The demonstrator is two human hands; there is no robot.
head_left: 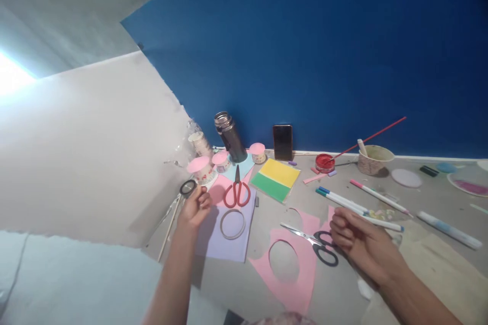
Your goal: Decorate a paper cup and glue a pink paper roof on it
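Observation:
My left hand (195,207) is closed over the left side of the table, its fingertips curled in. Just beyond it is a black ring (188,188), perhaps a tape roll; whether the hand touches it I cannot tell. Lilac sheets (213,244) lie beside it, bearing a tape ring (233,224) and red-handled scissors (237,190). My right hand (356,238) is also closed, and anything inside its fingers is hidden. Black-handled scissors (305,234) lie partly open next to it, over pink paper (303,269) with a round hole cut out. A pink strip shows behind the right fingers.
Small pink-topped cups (221,161), a dark flask (232,138) and a phone (282,142) stand along the blue wall. Yellow-green sheets (275,180) lie centrally. Rightward are a red paint pot (325,163) with a brush, a paper cup (375,160) and several markers (341,200).

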